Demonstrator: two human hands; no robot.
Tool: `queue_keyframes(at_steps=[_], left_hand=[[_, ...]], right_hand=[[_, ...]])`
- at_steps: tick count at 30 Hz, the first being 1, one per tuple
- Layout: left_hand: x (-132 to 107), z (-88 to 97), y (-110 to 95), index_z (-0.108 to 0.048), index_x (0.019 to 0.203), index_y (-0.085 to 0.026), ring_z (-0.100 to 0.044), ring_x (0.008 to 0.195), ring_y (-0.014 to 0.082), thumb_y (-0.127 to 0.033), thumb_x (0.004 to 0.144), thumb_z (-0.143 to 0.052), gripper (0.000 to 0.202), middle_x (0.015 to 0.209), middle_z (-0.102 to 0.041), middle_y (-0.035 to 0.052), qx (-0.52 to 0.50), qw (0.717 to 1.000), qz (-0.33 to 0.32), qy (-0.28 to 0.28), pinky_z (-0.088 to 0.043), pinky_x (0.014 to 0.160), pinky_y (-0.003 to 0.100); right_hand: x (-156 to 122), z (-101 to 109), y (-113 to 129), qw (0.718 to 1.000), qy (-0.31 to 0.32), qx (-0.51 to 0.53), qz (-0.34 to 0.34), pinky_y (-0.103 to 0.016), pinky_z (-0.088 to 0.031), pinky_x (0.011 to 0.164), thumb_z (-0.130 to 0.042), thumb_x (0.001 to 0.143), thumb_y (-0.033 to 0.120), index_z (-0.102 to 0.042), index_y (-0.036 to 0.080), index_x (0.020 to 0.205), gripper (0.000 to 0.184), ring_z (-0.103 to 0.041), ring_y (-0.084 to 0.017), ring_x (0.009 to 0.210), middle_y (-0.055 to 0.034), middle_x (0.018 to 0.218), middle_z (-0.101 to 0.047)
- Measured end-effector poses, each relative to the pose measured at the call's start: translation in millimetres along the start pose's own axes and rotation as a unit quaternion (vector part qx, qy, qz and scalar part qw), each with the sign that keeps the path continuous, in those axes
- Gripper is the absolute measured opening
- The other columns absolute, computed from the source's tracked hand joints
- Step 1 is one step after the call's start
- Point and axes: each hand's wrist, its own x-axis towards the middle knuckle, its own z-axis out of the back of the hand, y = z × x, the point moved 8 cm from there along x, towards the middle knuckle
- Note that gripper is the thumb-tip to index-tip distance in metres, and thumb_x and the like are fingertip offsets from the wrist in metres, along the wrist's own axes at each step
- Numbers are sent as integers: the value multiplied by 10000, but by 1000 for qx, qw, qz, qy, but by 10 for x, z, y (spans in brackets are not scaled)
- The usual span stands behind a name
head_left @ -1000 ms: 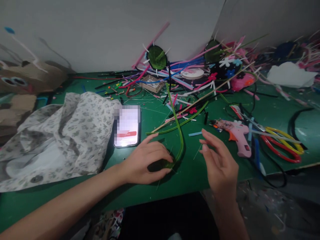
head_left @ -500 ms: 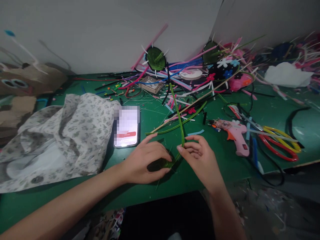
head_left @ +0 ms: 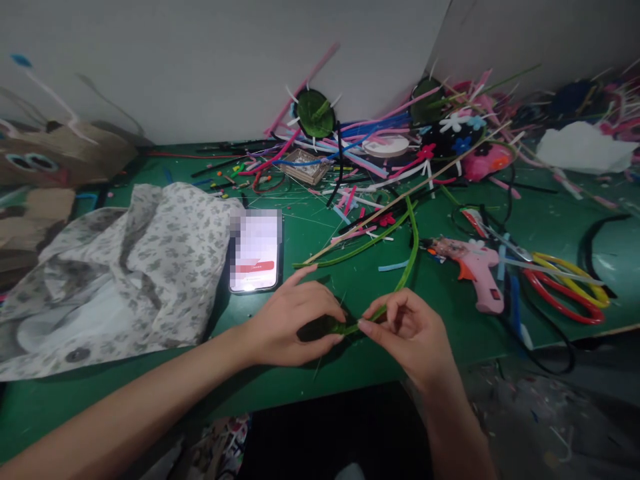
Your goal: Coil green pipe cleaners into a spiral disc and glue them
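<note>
At the near edge of the table [head_left: 360,367], the left hand [head_left: 293,327] clamps the pad [head_left: 313,330] with curled fingers while the right hand [head_left: 413,333] pinches the stem [head_left: 413,243] just right of it, bending it round; going on likely calls for steady tension.

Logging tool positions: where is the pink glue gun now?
Head view, right of centre: the pink glue gun lies on the green table, beyond the right hand and left of the red and yellow scissors.

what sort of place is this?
Probably a craft workbench: a green table strewn with pipe cleaners, a pink glue gun and scissors; left hand and right hand grip a green stem.
</note>
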Motion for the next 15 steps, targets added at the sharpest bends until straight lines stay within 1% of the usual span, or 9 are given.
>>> queue_keyframes(at_steps=[4, 8, 12, 15], left_hand=[[0, 1, -3, -606, 978, -229, -665, 933, 158, -265, 834, -630, 151, 947, -731, 2, -1, 1000, -2, -4, -217, 1142, 425], [-13, 3, 8, -606, 977, -227, -667, 931, 167, -272, 832, -634, 154, 946, -733, 7, 1, 1000, -2, -7, -218, 1140, 429], [-30, -7, 18, -605, 1012, -225, -661, 953, 178, -314, 804, -663, 234, 955, -724, 16, 12, 1000, -10, -3, -234, 1129, 424], [-40, -6, 9, -598, 1033, -224, -656, 964, 184, -347, 780, -682, 294, 963, -721, 21, 12, 1000, -20, -3, -215, 1136, 433]], right_hand=[[-44, 24, -16, 999, -14, -36, 20, -242, -477, 552, -734, 735, 275, -422, 216, 659, 327, -598, -139, 658, -39, 794, -656], [-54, 36, -32, 999, -14, -45, 26, -250, -481, 575, -731, 740, 259, -431, 216, 659, 314, -608, -152, 701, -41, 802, -649], [-47, 41, -45, 999, -16, -41, 23, -260, -491, 589, -729, 740, 242, -425, 216, 654, 317, -609, -155, 700, -40, 797, -644], [-47, 48, -54, 999, -19, -36, 25, -263, -498, 599, -735, 733, 224, -422, 214, 650, 324, -615, -154, 699, -39, 798, -644]])
